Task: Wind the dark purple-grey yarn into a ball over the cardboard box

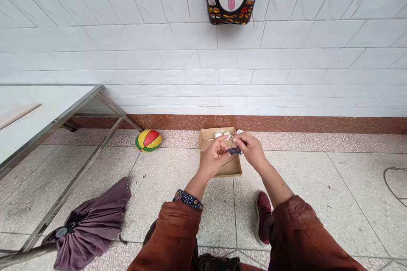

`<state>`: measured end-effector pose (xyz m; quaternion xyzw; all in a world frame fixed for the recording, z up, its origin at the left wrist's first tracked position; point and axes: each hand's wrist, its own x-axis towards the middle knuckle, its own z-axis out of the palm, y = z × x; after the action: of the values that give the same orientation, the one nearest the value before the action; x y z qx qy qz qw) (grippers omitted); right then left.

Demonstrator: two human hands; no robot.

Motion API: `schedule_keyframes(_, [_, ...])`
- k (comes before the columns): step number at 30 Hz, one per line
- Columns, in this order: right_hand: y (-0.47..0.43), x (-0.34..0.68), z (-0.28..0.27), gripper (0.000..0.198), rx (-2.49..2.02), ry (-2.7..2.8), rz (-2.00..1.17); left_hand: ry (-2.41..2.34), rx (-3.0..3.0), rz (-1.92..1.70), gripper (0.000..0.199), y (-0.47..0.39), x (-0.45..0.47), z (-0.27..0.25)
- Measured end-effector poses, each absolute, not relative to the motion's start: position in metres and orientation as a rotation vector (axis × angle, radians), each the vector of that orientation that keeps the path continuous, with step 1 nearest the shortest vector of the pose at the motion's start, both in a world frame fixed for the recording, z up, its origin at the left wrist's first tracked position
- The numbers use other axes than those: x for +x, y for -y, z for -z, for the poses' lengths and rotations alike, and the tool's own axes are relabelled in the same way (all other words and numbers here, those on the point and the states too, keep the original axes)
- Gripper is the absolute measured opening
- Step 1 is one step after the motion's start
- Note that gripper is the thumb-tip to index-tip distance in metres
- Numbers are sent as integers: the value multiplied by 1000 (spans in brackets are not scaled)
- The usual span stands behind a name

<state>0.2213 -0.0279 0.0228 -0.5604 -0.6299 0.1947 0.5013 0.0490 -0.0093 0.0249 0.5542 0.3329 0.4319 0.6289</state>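
Note:
A small bundle of dark purple yarn is pinched in the fingers of my left hand. Close beside it, my right hand has its thumb and forefinger pressed together; thin strands show near these fingertips, but exactly what they grip is too small to tell. A dark thin line slants below the bundle. Both hands are above an open cardboard box. White yarn lies at the box's far end, partly hidden by my fingers, with loose strands over the cardboard. Another white ball shows just past the box's right side.
A metal-framed table stands at left, with a folded purple umbrella low beside it. A colourful ball rests near the tiled wall. Above hangs a black basket. A dark cable lies on the floor at right.

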Motion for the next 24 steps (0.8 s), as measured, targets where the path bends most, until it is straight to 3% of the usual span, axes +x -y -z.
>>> schedule_keyframes(6, [30, 216, -5, 19, -1470, 1457, -748, -591, 786, -1050, 53, 8, 55, -20])
schedule_keyframes(11, [34, 201, -11, 32, -1408, 1395, -938, -683, 690, -1163, 43, 4, 59, -13])
schedule_keyframes(24, [29, 205, -7, 38, -1453, 1411, -885, -777, 772, -1096, 33, 7, 61, -9])
